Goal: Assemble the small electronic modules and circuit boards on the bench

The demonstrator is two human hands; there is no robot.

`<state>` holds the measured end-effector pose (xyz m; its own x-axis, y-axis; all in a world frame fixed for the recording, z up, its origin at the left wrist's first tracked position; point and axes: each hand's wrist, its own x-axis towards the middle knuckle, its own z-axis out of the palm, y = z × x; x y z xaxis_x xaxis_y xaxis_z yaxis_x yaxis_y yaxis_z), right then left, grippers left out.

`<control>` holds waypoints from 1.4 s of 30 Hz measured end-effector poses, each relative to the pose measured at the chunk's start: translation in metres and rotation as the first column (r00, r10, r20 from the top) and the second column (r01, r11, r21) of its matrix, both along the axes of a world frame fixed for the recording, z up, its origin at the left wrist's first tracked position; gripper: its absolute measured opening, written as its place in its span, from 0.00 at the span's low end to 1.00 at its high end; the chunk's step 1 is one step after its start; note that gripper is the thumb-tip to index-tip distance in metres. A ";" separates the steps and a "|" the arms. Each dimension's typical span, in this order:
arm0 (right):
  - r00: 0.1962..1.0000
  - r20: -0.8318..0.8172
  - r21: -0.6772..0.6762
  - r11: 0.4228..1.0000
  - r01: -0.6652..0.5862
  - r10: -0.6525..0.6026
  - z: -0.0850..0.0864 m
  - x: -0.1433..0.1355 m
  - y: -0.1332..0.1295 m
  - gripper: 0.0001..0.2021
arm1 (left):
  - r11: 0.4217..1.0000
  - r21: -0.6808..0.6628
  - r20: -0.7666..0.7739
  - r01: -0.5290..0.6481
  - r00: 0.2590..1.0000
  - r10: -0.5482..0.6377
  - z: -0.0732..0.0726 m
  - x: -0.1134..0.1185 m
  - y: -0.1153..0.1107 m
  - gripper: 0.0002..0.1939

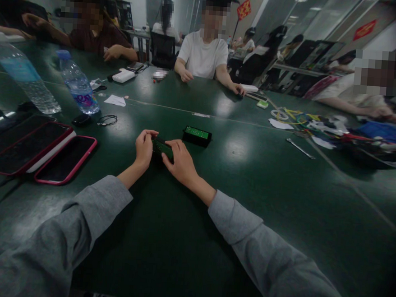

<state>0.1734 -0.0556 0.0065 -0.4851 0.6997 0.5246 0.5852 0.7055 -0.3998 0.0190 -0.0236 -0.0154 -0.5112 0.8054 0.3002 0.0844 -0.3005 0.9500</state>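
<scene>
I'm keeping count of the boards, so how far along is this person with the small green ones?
One small green board in a black housing lies set aside on the table, apparently finished. A second green board is in hand, gripped between left hand and right hand. No further boards show nearby, so what remains cannot be told.

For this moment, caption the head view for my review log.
Left hand and right hand hold a small green circuit board over a dark green table.

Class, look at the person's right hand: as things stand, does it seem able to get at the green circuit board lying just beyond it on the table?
Probably yes. The right hand lies close to the second circuit board, with bare table between, though it shares a small board with the left hand.
</scene>
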 end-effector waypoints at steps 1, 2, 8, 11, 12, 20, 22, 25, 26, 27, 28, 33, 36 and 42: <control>1.000 0.000 -0.004 1.000 0.001 -0.001 0.000 0.000 0.000 0.16 | 1.000 -0.002 -0.002 0.000 1.000 0.000 0.000 0.000 0.000 0.13; 1.000 0.001 -0.010 1.000 0.001 -0.001 0.001 0.000 0.000 0.16 | 1.000 -0.004 -0.003 -0.001 1.000 0.001 0.001 0.000 0.000 0.13; 1.000 0.003 -0.016 1.000 0.000 0.000 0.002 0.000 -0.001 0.16 | 1.000 -0.014 0.006 0.010 1.000 -0.009 0.001 0.001 -0.002 0.13; 1.000 0.005 -0.017 1.000 0.004 -0.004 0.001 0.000 -0.001 0.16 | 1.000 -0.004 -0.004 0.006 1.000 -0.006 -0.001 0.000 0.000 0.13; 1.000 0.006 -0.017 1.000 0.007 -0.006 0.001 0.000 -0.001 0.16 | 1.000 0.001 -0.008 0.004 1.000 -0.004 -0.002 -0.001 0.000 0.13; 1.000 0.010 -0.006 1.000 0.005 -0.005 0.001 0.000 -0.001 0.16 | 1.000 -0.003 -0.010 0.004 1.000 -0.004 -0.001 -0.001 0.001 0.13; 1.000 0.010 -0.006 1.000 0.006 -0.006 0.000 0.000 0.000 0.16 | 1.000 -0.007 -0.011 0.000 1.000 0.000 0.000 0.000 0.000 0.13; 1.000 0.010 -0.003 1.000 0.007 -0.007 -0.001 0.000 0.000 0.16 | 1.000 -0.005 -0.007 0.006 1.000 -0.006 0.000 0.000 0.000 0.13; 1.000 0.010 -0.001 1.000 0.007 -0.007 -0.001 0.000 0.000 0.16 | 1.000 -0.005 -0.006 0.008 1.000 -0.008 0.001 0.000 0.000 0.13; 1.000 0.009 -0.002 1.000 0.007 -0.007 -0.001 0.000 0.000 0.16 | 1.000 -0.006 -0.005 0.008 1.000 -0.008 0.001 0.000 -0.001 0.13; 1.000 0.007 -0.004 1.000 0.006 -0.006 -0.001 0.000 0.000 0.16 | 1.000 -0.009 -0.005 0.007 1.000 -0.007 0.001 0.000 -0.001 0.13; 1.000 0.000 -0.015 1.000 0.002 -0.002 0.000 0.000 0.000 0.16 | 1.000 -0.023 -0.002 0.005 1.000 -0.005 0.001 0.000 -0.001 0.13; 1.000 0.004 -0.013 1.000 -0.002 0.003 0.001 0.001 0.000 0.16 | 1.000 -0.015 -0.004 0.009 1.000 -0.009 0.000 0.000 0.000 0.13; 1.000 0.003 -0.022 1.000 0.001 -0.001 0.000 0.000 0.000 0.17 | 1.000 -0.012 -0.016 0.002 1.000 -0.002 -0.003 -0.001 0.003 0.13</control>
<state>0.1732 -0.0555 0.0066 -0.4858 0.7119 0.5071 0.5875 0.6956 -0.4136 0.0176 -0.0211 -0.0181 -0.5049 0.8098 0.2987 0.0995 -0.2892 0.9521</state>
